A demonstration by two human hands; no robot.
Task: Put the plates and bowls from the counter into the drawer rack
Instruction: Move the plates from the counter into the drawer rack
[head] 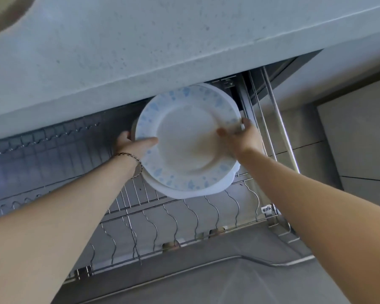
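- Got the left grip (132, 145) curled round the left edge of the blue-patterned plate (184, 139), thumb lying flat across its face, fingers tucked underneath.
- Pinching the right rim of that same plate with the right grip (244, 137), thumb on top. Pretty motion-blurred there, so can't make out the fingertips properly.
- Carrying a plain white plate (184, 193) right under it too, poking out along the near edge and again at the far right. Can't tell if there's more stacked below.
- Holding the plates tilted over the far right part of the wire rack (184, 216), with the far edge tucked just under the lip of the desk (140, 62). Can't tell whether the lower edge touches the wires.
- Wearing a braided bracelet (130, 157) on the left wrist, right up against the plate rim.
- Looking down into the rack: wavy wire dividers in the near row, a dark shadowy section off to the left.
- Sitting open below the speckled grey desk, with metal side rails (279, 128) on the right and a bar handle (272, 263) along the near front.
- Beyond the rails, pale tiled floor (360, 139).
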